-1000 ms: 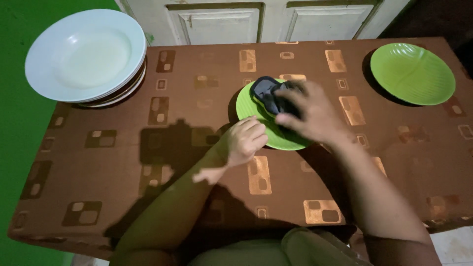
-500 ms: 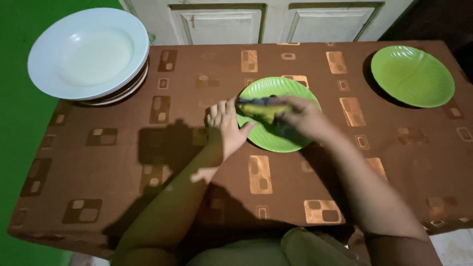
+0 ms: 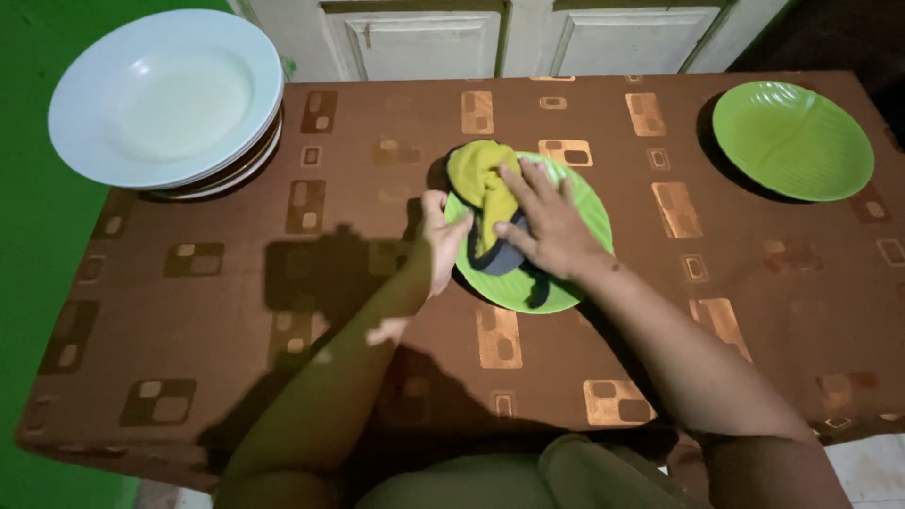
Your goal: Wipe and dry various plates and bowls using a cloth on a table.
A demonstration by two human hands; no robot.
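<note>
Here, the round lime-green plastic plate [image 3: 575, 203] near the middle of the table [image 3: 236, 311] serves as the landmark. The table wears a brown cloth patterned with tan and dark squares. The right hand [image 3: 547, 226] lies flat on the plate with fingers spread, its grip wide and pressing down on a crumpled yellow and dark grey cloth [image 3: 483, 188]. That cloth sits on the plate's left half and bulges just past the plate's far-left rim, while a dark tail of it trails to the plate's near edge. The left hand [image 3: 438, 240] is at the plate's left rim, thumb up along the edge and fingers curled in a narrow grip against it; whether the fingers actually clasp the rim or only rest beside it cannot be told.

Well apart to the right of the plate, close to the table's far right corner, a second green leaf-ribbed plate [image 3: 792, 139] lies alone. Well apart to the left, a stack of wide white shallow bowls [image 3: 165, 99] sits on the far left corner, its rim jutting past the table edge over the green floor. Between the plate and each of these runs bare patterned cloth, and the near strip of table below the plate is crossed only by the two forearms and their shadow. Beyond the far edge stand pale panelled cabinet doors [image 3: 509, 38].
</note>
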